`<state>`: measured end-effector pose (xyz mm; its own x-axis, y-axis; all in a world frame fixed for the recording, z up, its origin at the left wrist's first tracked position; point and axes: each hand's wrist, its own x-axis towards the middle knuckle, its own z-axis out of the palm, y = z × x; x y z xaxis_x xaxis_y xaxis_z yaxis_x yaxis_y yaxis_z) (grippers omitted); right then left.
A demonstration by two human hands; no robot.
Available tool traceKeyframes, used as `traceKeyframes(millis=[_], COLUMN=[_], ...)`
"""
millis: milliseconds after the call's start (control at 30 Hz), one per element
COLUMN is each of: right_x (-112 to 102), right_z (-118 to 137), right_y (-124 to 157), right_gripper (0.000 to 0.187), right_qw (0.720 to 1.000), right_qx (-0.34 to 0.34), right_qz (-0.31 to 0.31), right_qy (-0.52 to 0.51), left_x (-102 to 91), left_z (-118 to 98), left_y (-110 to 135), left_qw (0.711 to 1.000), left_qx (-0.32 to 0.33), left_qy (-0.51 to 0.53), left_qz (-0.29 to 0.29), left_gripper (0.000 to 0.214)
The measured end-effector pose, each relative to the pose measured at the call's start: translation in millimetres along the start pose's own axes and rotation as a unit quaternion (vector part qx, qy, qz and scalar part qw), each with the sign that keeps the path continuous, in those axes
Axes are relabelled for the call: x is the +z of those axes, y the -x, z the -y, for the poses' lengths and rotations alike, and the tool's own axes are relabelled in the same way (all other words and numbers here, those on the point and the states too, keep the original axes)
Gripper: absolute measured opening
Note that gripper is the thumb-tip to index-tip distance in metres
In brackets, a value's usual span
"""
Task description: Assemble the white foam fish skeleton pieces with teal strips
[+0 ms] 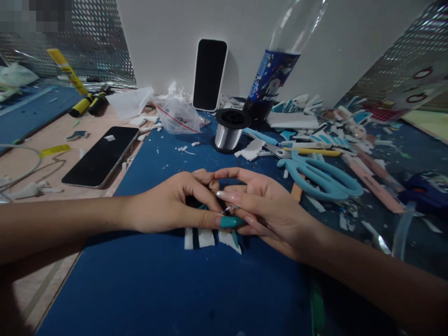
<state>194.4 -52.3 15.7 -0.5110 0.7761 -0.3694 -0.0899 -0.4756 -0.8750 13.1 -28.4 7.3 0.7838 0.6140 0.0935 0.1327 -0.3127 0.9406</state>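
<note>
My left hand (182,200) and my right hand (269,205) meet low over the blue mat (168,289), fingertips touching. Both are closed, with the fingers bent inward around a small shiny piece (229,209) that I cannot make out. A long teal nail (231,222) tips the left thumb, and the right fingers have glossy pale nails. Beneath the hands lie white foam-like pieces (206,237), partly covered by the fingers. A thin teal sliver (235,240) shows beside them.
Behind the hands stand a spool of clear thread (229,130), a phone (210,74) leaning on the white board, and a Pepsi bottle (271,84). Blue-handled scissors (322,177) lie among scraps at right. Another phone (101,156) lies at left, near a plastic bag (178,114).
</note>
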Motion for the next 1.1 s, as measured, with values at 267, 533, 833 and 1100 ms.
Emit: traceKeyframes(millis=[267, 533, 833, 1100], right_x=[-1.9, -0.9, -3.2, -3.4], right_z=[-1.0, -1.6, -3.8, -4.3], right_y=[-0.8, -0.7, -0.4, -1.7], right_gripper=[0.022, 0.02, 0.022, 0.026], right_qw=[1.0, 1.0, 1.0, 1.0], right_qx=[0.005, -0.001, 0.006, 0.016], right_qz=[0.002, -0.002, -0.015, -0.021], right_qy=[0.009, 0.011, 0.012, 0.016], left_x=[0.3, 1.3, 1.0, 0.9], left_z=[-0.1, -0.8, 1.2, 0.0], left_y=[-1.4, -2.5, -1.9, -2.0], left_qw=[0.999, 0.999, 1.0, 0.999], left_qx=[-0.013, 0.004, -0.008, -0.017], left_qy=[0.032, 0.039, 0.024, 0.035], left_qz=[0.005, -0.002, 0.001, 0.002], left_gripper=[0.009, 0.01, 0.007, 0.008])
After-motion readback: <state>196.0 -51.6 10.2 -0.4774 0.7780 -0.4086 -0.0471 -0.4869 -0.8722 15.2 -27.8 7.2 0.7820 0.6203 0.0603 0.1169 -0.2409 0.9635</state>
